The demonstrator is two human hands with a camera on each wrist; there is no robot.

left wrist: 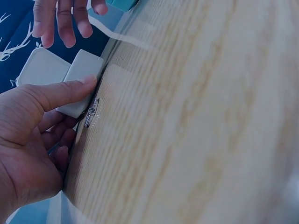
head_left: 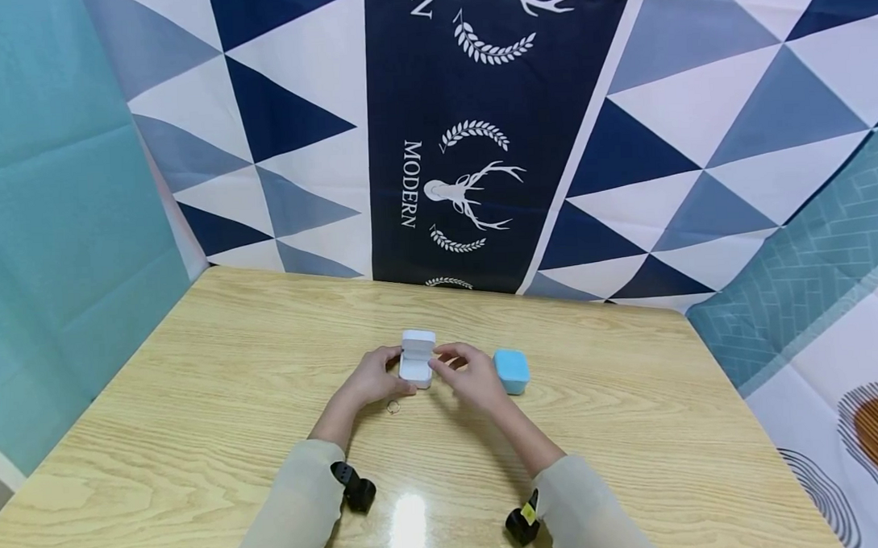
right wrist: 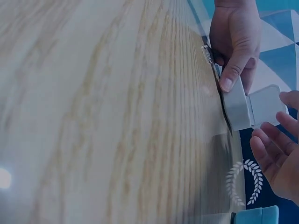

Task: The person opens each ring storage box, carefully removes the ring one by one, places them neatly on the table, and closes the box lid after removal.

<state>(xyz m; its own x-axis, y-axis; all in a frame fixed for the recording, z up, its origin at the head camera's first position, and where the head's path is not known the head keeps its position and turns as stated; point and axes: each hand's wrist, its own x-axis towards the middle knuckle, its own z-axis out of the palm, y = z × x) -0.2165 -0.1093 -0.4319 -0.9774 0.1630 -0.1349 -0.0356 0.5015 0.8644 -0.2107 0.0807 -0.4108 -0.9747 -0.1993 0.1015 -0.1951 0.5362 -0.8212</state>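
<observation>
White box (head_left: 417,360) opens toward the person (head_left: 296,505), lid upright; left fingers (left wrist: 55,134) clamp it, right fingers (right wrist: 276,138) apart, beside it.

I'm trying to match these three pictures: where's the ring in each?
Head: the ring lies below the middle, slightly left of center, near the left hand.
Left wrist: left of center, about mid-height.
Right wrist: upper right, beside the left hand.
Shared landmark: the white box, held by the left hand.
</observation>
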